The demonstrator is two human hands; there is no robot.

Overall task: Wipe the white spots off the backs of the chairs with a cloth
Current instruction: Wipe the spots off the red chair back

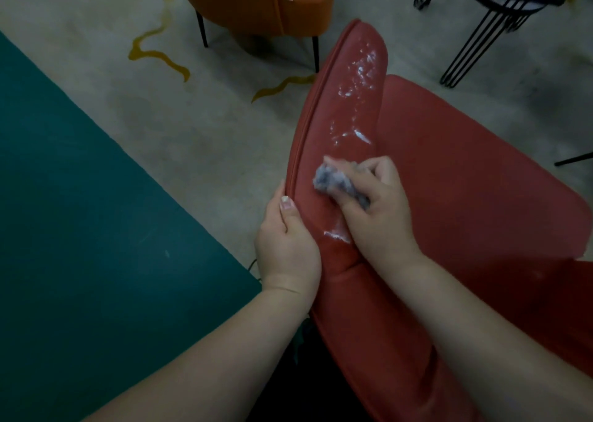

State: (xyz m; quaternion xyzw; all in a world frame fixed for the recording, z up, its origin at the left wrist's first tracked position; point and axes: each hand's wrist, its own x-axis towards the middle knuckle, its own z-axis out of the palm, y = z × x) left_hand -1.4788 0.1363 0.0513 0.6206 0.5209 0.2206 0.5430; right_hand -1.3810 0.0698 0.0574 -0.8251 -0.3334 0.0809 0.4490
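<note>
A red padded chair (465, 171) fills the right half of the view, its curved backrest top running from the upper middle toward me. White spots (361, 75) smear the far part of the backrest top, and a smaller white smear (335, 236) lies near my hands. My right hand (375, 206) grips a crumpled grey cloth (333, 182) and presses it on the backrest top. My left hand (287, 242) grips the backrest's outer edge just left of the cloth, thumb on the seam.
An orange chair (256, 1) with thin black legs stands at the top centre. A black wire-legged stool (494, 14) is at the top right. The floor is grey with yellow squiggles (154, 52); a teal floor area (80, 213) covers the left.
</note>
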